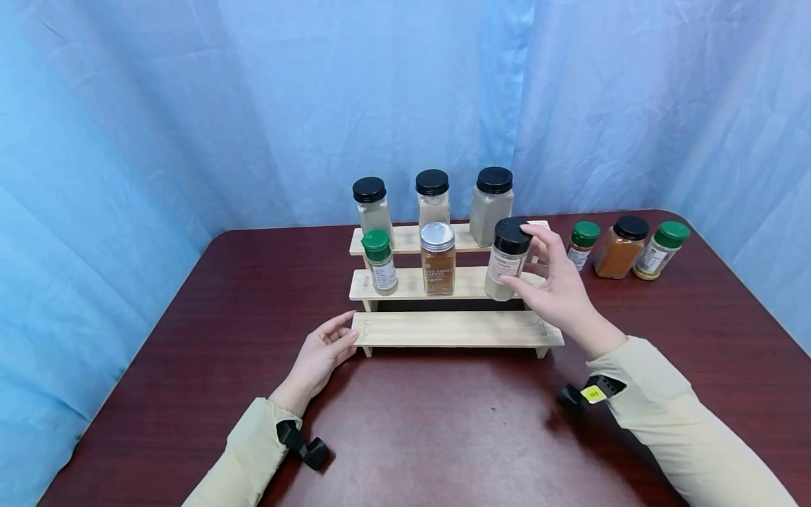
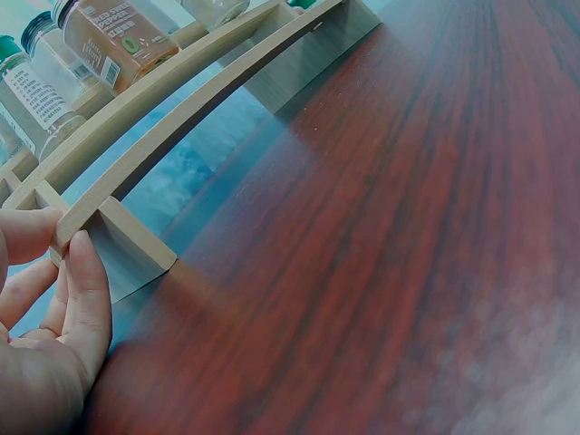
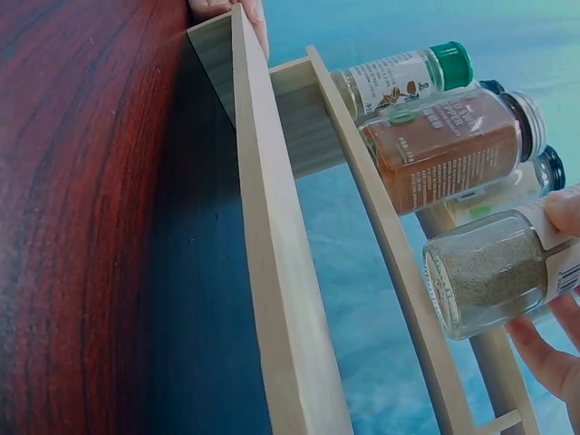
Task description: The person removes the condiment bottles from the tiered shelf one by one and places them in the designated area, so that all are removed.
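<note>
Between thumb and fingers, my right hand [image 1: 557,282] grips a black-lidded spice jar [image 1: 505,264] of greyish powder, at the right end of the middle tier. In the right wrist view this jar [image 3: 494,272] is tilted by the camera's angle; whether its base touches the shelf I cannot tell. My left hand [image 1: 319,355] pinches the left end of the bottom tier of the wooden spice rack [image 1: 456,329]. On the middle tier stand a green-lidded jar [image 1: 383,264] and a silver-lidded jar of red-brown powder [image 1: 438,260].
Three black-lidded jars stand on the top tier: left [image 1: 374,208], middle [image 1: 434,201] and right [image 1: 491,208]. Right of the rack are a small green-lidded jar [image 1: 581,243], an orange-brown jar [image 1: 621,250] and another green-lidded jar [image 1: 660,252]. Blue curtains [image 1: 380,91] hang behind the dark table [image 1: 431,436].
</note>
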Available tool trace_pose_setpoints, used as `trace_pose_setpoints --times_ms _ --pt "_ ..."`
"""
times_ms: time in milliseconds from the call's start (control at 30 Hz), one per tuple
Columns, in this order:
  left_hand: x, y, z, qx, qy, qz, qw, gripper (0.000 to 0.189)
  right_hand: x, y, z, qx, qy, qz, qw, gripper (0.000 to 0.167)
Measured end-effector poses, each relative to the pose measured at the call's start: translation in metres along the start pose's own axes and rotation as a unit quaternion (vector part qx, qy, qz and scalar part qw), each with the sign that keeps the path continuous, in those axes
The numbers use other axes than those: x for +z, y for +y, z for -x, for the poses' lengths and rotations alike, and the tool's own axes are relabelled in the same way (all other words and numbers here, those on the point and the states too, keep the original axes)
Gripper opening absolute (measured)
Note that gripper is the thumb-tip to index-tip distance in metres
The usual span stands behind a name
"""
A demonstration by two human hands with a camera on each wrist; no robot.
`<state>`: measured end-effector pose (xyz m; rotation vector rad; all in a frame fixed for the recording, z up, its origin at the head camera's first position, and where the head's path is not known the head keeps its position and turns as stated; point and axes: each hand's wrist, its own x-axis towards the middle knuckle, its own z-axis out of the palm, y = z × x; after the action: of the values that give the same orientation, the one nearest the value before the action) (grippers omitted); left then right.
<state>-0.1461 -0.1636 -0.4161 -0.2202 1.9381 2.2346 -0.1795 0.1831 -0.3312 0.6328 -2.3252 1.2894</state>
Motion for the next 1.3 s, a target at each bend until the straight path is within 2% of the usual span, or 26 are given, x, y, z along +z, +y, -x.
trace_pose_setpoints --times_ms 333,867,1167,1300 --pt "-0.001 -0.001 0.001 0.000 0.001 0.000 1.0000 0.051 -0.004 -0.001 0.010 -0.035 0.014 -0.038 0.9986 0.079" --pt "-0.002 -0.002 0.001 -0.001 0.003 -0.003 1.0000 0.051 -0.013 0.002 0.027 -0.072 0.011 -0.037 0.9967 0.085" --pt "-0.001 -0.001 0.001 -0.001 0.001 0.001 1.0000 0.051 -0.024 0.005 0.036 -0.083 0.003 -0.015 0.9964 0.088" --pt "0.000 0.000 0.000 0.000 -0.002 -0.002 1.0000 0.050 -0.030 0.008 0.039 -0.106 0.002 -0.023 0.9941 0.081"
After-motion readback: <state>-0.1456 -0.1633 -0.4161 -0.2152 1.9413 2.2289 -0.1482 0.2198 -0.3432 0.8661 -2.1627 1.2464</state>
